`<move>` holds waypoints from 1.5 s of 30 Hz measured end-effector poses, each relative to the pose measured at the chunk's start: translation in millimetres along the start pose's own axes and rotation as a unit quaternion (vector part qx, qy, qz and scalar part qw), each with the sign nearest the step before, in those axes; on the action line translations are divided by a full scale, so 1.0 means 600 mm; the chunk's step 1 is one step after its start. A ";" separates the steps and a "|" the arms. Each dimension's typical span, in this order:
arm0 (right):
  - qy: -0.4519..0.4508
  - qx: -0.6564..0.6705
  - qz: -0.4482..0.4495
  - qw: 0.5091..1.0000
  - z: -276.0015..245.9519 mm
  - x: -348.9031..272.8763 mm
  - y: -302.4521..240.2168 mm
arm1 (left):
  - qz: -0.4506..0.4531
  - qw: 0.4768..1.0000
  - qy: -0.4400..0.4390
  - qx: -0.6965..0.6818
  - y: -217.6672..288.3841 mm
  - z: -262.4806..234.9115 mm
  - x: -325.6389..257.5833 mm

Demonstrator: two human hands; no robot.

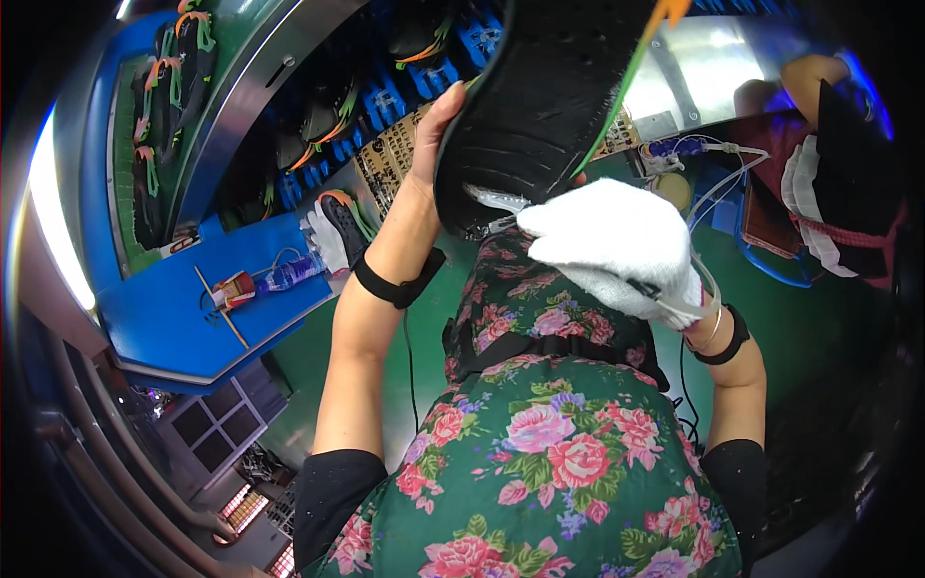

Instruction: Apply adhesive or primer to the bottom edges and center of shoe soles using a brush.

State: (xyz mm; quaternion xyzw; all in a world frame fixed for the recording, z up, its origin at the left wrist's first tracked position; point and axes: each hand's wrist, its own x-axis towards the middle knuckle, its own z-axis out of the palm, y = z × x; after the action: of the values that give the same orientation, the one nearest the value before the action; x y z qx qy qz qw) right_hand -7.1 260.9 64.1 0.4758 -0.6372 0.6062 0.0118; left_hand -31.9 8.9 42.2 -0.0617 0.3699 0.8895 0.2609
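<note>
A large black shoe-shaped piece (525, 106), with creases, small holes and a green and orange edge strip, fills the upper middle. My bare left hand (438, 130) is closed around its left edge, the fingers mostly hidden behind it. In a white knitted glove, my right hand (612, 246) is at the piece's lower end. Its fingertips pinch a slim, shiny, clear or silvery tool (498, 199), whose tip lies against the black surface. Glare keeps me from making out the tool's kind.
More black shoes with orange and green trim (323, 120) sit on blue holders behind. A blue table (159, 323) at left carries a bottle (289, 273), a stick and a white glove (330, 236). At right, a person's arm (814, 82) shows near cables and a metal machine surface (699, 82).
</note>
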 end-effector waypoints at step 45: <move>0.245 0.115 0.290 0.918 -0.075 0.010 0.000 | 0.191 0.903 -0.373 -0.094 0.264 -0.031 -0.002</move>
State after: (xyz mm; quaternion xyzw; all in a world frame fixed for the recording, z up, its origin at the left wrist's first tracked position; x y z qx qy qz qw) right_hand -35.9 292.2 79.4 0.1052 -0.6503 0.7497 -0.0639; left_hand -113.0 -98.0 128.8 0.3224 0.1650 0.9108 0.1981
